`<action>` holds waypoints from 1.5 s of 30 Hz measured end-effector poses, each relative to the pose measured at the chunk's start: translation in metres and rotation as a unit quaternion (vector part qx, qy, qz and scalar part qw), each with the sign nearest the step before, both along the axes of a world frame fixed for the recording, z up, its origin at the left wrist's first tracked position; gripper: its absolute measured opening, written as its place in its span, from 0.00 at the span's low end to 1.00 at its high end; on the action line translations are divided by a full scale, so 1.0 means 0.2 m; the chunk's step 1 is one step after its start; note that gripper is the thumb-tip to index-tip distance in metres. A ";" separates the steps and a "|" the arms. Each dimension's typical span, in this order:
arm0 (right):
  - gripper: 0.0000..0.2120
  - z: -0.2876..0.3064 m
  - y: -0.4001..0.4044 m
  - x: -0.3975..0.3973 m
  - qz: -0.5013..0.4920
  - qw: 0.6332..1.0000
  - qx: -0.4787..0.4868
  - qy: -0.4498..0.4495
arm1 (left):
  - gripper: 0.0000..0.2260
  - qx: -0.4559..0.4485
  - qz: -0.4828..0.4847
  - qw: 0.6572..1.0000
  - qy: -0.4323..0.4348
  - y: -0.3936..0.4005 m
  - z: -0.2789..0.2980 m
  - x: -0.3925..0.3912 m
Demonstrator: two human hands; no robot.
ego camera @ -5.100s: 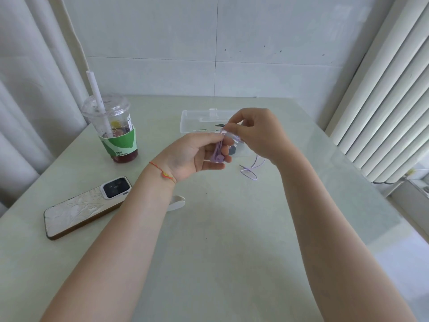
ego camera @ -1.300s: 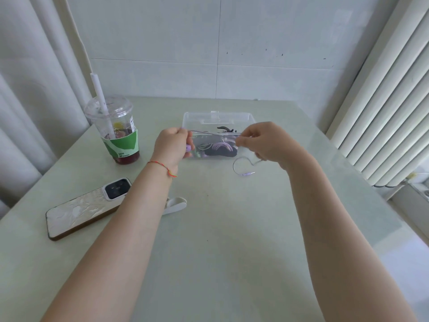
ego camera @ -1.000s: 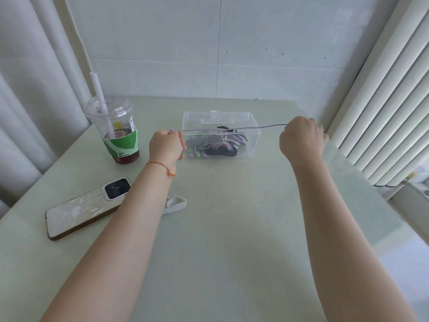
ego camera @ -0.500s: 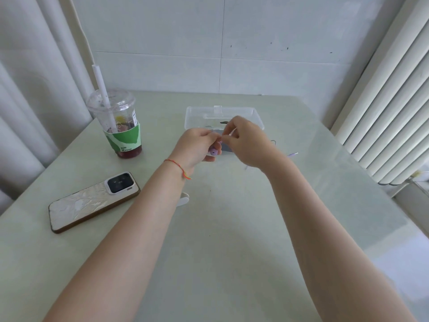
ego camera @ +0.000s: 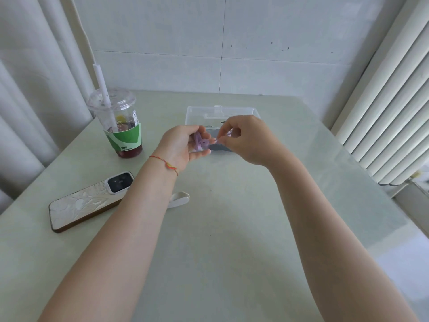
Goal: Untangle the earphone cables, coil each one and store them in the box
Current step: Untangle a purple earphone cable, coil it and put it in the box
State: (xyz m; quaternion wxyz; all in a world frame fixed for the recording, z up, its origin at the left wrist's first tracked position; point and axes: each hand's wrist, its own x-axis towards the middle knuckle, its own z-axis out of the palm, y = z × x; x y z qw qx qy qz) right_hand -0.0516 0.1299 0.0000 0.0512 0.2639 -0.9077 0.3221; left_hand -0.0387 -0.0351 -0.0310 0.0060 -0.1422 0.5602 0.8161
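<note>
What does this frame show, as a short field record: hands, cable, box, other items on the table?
left hand: holds the coiled purple earphone cable
right hand: pinches the cable's loose end beside the coil
clear box: open, behind the hands, dark contents partly hidden
table: iced drink cup and phone on the left
small white object: partly hidden by left forearm

To my left on the pale green table (ego camera: 220, 263) stands my clear plastic cup with a green sleeve, red drink and white straw (ego camera: 120, 129); nearer me lies a white-cased phone, camera side up (ego camera: 90, 201); white curtains (ego camera: 30, 84) hang behind
</note>
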 end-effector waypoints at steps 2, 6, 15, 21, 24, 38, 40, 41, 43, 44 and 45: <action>0.04 0.01 0.01 -0.01 -0.002 1.000 -0.026 0.004 | 0.11 -0.070 -0.071 0.995 0.014 0.01 0.00 0.01; 0.05 0.02 0.03 -0.02 0.006 0.998 -0.056 0.006 | 0.14 -0.148 -0.166 0.974 0.047 0.04 0.02 0.05; 0.03 0.02 0.07 -0.05 -0.034 0.986 -0.163 -0.001 | 0.10 -0.042 -0.228 0.968 0.098 0.06 0.04 0.09; 0.16 -0.03 0.03 -0.03 -0.013 0.992 -0.100 -0.072 | 0.11 0.130 -0.181 0.965 0.138 0.08 0.07 0.08; 0.18 -0.03 0.01 0.00 0.025 0.992 -0.006 -0.126 | 0.08 0.151 -0.123 0.971 0.136 0.08 0.06 0.06; 0.07 0.04 0.04 0.00 0.006 0.999 0.016 -0.028 | 0.06 -0.122 -0.028 0.984 0.130 0.05 -0.01 0.02; 0.08 0.06 0.05 0.00 -0.002 1.000 -0.012 -0.012 | 0.09 -0.170 -0.072 0.975 0.128 0.06 -0.01 0.03; 0.08 0.06 0.05 -0.01 -0.010 1.000 -0.028 -0.002 | 0.11 -0.184 -0.104 0.970 0.122 0.07 0.00 0.04; 0.09 0.07 0.07 -0.03 -0.030 0.998 -0.060 0.009 | 0.13 -0.178 -0.159 0.966 0.098 0.08 0.01 0.05; 0.09 0.06 0.08 -0.04 -0.038 0.996 -0.077 0.006 | 0.13 -0.160 -0.179 0.967 0.086 0.09 0.01 0.06; 0.08 0.06 0.08 -0.05 -0.044 0.994 -0.095 0.000 | 0.14 -0.141 -0.196 0.967 0.079 0.10 0.02 0.06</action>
